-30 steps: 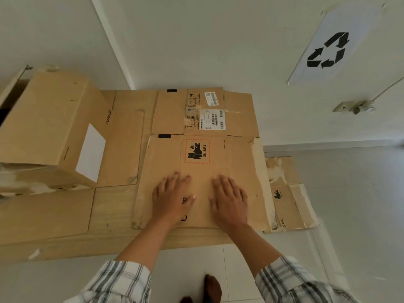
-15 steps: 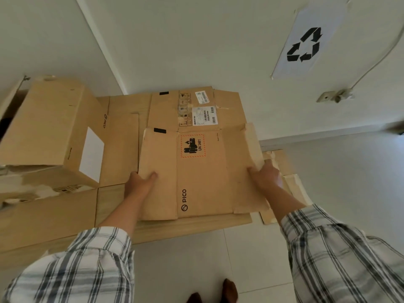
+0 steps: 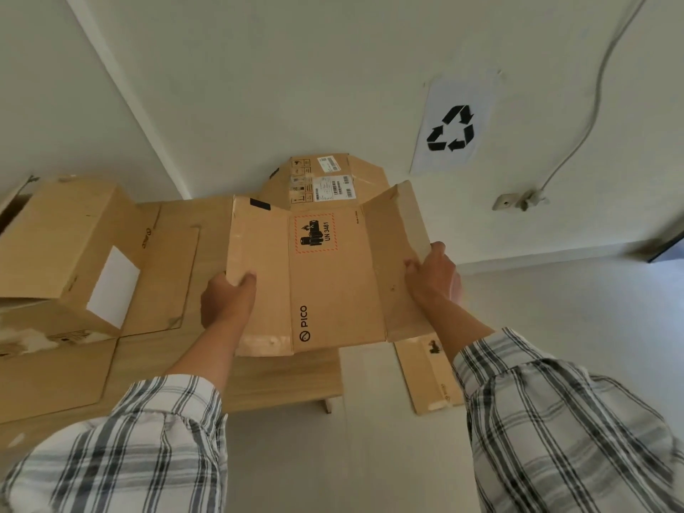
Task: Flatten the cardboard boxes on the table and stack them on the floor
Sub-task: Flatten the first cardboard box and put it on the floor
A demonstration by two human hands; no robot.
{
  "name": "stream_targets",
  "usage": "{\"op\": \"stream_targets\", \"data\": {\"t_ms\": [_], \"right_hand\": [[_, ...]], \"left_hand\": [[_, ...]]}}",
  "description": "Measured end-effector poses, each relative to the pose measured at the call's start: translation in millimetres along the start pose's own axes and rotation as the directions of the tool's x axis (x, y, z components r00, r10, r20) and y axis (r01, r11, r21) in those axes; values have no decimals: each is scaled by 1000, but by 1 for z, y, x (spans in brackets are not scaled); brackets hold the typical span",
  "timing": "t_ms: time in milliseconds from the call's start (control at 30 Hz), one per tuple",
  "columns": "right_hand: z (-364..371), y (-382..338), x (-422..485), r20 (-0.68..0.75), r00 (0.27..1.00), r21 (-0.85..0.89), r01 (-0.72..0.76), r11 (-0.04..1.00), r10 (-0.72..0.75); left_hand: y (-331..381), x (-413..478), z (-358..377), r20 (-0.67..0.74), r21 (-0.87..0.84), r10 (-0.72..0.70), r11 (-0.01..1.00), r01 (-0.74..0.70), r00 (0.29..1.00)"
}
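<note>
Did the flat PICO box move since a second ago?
Yes. The flat PICO box has lifted off the table and shifted right, past its right end, gripped by the left hand and right hand.

Your flattened PICO box (image 3: pixel 333 283), brown, is raised over the right end of the table (image 3: pixel 281 383), side flaps bent upward; a whole box (image 3: pixel 63 249) stands on its left end.

Flattened box (image 3: pixel 333 275) over right edge of table (image 3: pixel 288 386), w/ L hand (image 3: pixel 225 301) at its left side, R hand (image 3: pixel 433 275) at its right flap. Labelled sheet (image 3: pixel 333 179) behind it. Upright box (image 3: pixel 63 246) at table's left end. Flat cardboard (image 3: pixel 425 372) on floor (image 3: pixel 370 457), right of table.
</note>
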State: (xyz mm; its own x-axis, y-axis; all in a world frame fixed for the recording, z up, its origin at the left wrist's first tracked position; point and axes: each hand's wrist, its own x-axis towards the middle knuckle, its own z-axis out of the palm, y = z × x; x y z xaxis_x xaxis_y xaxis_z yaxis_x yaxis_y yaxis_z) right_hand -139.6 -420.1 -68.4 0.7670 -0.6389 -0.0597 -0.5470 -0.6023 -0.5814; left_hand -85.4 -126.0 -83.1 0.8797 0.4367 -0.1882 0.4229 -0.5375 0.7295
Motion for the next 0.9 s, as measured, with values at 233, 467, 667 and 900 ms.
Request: {"op": "stream_targets", "data": {"t_ms": [233,467,667,900], "right_hand": [[-108,94,58,-44,997,-23,55,998,-56],[-159,195,122,-49,998,-57,34,998,-37],[-140,280,171,-33,999,-92,-34,995,31],[-45,397,230,-12,999,-107,-48,993,47]], "left_hand": [[66,-99,87,1,-26,16,1000,-16,1000],[108,-163,195,65,-15,27,1000,-26,998],[107,-179,291,129,14,34,999,-36,991],[40,-168,434,129,48,1,999,-8,992]]}}
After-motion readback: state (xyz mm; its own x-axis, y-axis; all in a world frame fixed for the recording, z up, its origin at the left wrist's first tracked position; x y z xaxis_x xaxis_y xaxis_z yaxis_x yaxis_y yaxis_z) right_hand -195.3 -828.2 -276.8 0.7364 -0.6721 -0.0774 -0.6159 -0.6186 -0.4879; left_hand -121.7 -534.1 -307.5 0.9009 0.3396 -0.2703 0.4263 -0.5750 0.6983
